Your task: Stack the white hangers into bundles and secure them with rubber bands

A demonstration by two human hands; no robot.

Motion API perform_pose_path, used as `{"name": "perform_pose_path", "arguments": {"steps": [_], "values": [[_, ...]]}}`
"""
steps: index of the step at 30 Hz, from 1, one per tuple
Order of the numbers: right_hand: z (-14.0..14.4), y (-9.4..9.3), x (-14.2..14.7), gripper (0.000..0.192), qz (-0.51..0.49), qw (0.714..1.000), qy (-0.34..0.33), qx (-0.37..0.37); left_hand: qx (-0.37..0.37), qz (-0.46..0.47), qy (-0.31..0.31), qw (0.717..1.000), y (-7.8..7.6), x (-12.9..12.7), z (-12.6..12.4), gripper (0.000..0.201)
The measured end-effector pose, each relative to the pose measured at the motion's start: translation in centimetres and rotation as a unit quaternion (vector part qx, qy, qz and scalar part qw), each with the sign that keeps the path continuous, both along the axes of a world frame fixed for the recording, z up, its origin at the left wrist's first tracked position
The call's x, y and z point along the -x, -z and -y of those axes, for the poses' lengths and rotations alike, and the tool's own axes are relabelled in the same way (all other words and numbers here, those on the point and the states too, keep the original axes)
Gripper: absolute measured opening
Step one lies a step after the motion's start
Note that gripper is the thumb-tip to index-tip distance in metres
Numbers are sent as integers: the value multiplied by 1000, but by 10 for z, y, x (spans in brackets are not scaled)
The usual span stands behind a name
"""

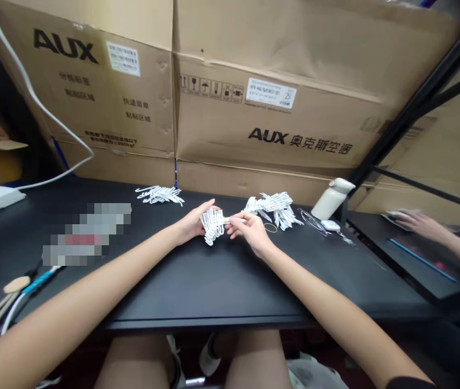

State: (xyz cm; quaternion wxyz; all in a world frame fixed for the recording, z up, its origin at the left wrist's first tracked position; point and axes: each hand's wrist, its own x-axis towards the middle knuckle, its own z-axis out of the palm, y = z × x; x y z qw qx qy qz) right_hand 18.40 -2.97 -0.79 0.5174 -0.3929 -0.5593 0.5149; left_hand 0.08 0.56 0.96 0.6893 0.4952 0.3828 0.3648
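Note:
My left hand point(192, 221) grips a bundle of small white plastic hangers point(212, 225) held just above the black table point(197, 281). My right hand point(250, 229) pinches the bundle's right end, where a yellowish band wraps around it. A loose pile of the same white hangers point(274, 208) lies just behind my right hand. Another bunch of white hangers point(160, 194) rests further back on the left. A yellow rubber band point(271, 228) lies flat on the table beside my right hand.
Large AUX cardboard boxes point(230, 97) stand along the table's back edge. A white bottle point(331, 199) leans at the right, near clear glasses point(313, 220). Cables point(14, 302) lie at the left front. Another person's hand point(414, 222) rests on the neighbouring desk at right.

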Motion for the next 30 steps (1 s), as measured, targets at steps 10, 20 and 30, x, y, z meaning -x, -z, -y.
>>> {"name": "perform_pose_path", "arguments": {"steps": [10,20,30], "values": [[-21,2,-20,22,-155,984,80,45,-127,-110,-142,975,8,13,-15,43],[-27,14,-22,21,-118,989,85,25,-149,-120,-135,972,13,14,-15,32],[-27,22,-26,33,198,960,151,-130,-157,-136,-119,971,16,15,-15,31]]}}
